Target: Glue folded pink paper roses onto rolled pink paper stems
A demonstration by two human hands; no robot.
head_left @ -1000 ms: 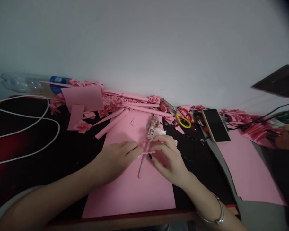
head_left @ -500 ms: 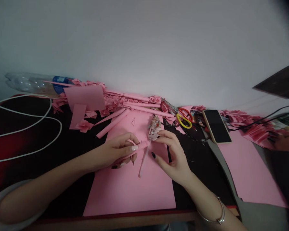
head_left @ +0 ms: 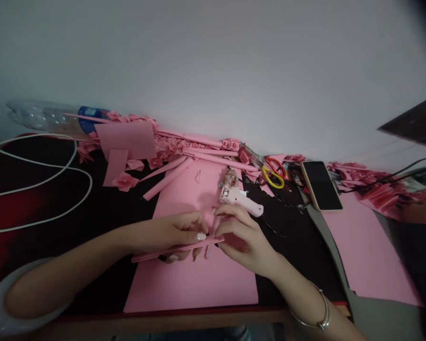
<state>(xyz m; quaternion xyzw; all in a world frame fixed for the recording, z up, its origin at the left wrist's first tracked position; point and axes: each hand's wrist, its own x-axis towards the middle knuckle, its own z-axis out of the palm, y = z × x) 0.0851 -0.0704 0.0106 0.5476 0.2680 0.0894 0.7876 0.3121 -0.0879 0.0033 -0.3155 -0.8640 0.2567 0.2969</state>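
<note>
The left hand (head_left: pixel 170 233) wraps a rolled pink paper stick (head_left: pixel 152 255) to steady it above a pink card sheet (head_left: pixel 188 289) on the desk (head_left: pixel 291 255), while the right hand (head_left: pixel 243 239) pinches its 3 o'clock end, a pink hot glue gun (head_left: pixel 237 200) lying within reach at 12 o'clock.

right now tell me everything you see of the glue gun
The hot glue gun is pale pink and white plastic, lying on its side across the edge of a pink paper sheet, handle pointing right over the black tabletop. A floral-patterned wrapping sits at its upper end. The fingers of the right hand sit just below it; contact is unclear.
</note>
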